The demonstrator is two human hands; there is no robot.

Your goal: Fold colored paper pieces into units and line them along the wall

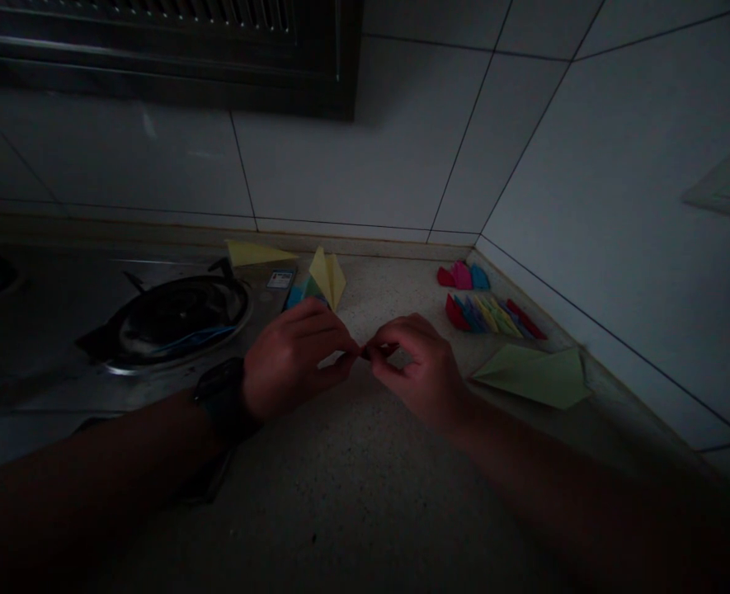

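Observation:
Above the speckled countertop (340,495), my left hand (296,351) and my right hand (423,371) meet with their fingertips pinched together. Between them is a small dark reddish piece (366,353), mostly hidden by the fingers; it is too dim to tell its kind. A dark watch (222,396) is on my left wrist. Just behind my left hand stand a yellow folded paper plane (328,276) and some blue paper (295,295). To the right of my right hand lies a row of colourful folded paper pieces (492,316), with a pale green paper plane (531,375) nearer to me.
A gas stove (182,318) with a pan support takes up the left side, and something blue lies on its burner. Another yellow paper plane (259,252) rests at its back edge. Red, pink and blue folded pieces (462,275) sit by the tiled corner. A range hood (216,74) hangs above.

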